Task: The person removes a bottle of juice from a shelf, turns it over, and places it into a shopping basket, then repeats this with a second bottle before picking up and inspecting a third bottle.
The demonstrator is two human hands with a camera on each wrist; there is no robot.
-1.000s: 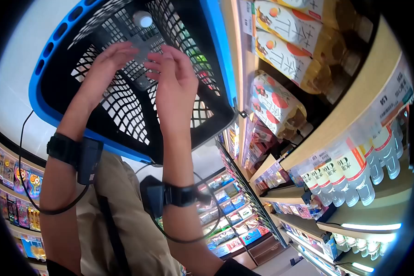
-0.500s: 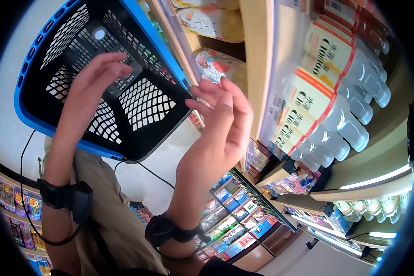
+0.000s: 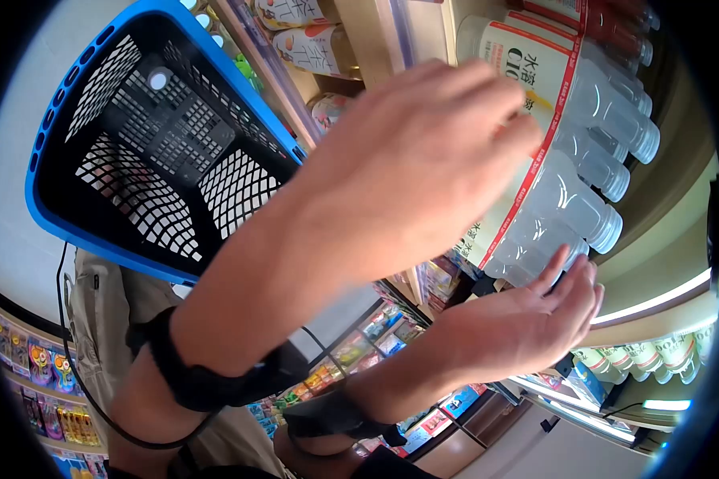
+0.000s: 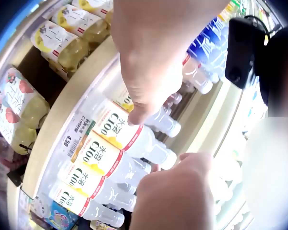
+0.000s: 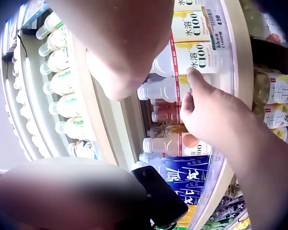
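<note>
1. Left hand (image 3: 423, 164): nearest to the head camera, at the C100 bottle row (image 4: 98, 153). Its fingers are bent and its thumb lies over a label; whether it grips a bottle cannot be told.
2. Right hand (image 3: 527, 319): beside the cap end of the C100 bottle row, fingers extended, gripping nothing visible. Contact with the caps cannot be told.
3. C100 bottle row: clear bottles with pale, red-edged labels, standing on a curved shelf.
4. Price tag (image 4: 74, 141): on the shelf edge in front of the C100 bottle row, marked 4.50.
5. Blue-labelled bottles (image 5: 187, 182): farther along the same shelf as the C100 bottle row.
6. Basket (image 3: 33, 188): black mesh with a blue rim, well apart from the C100 bottle row.
</note>
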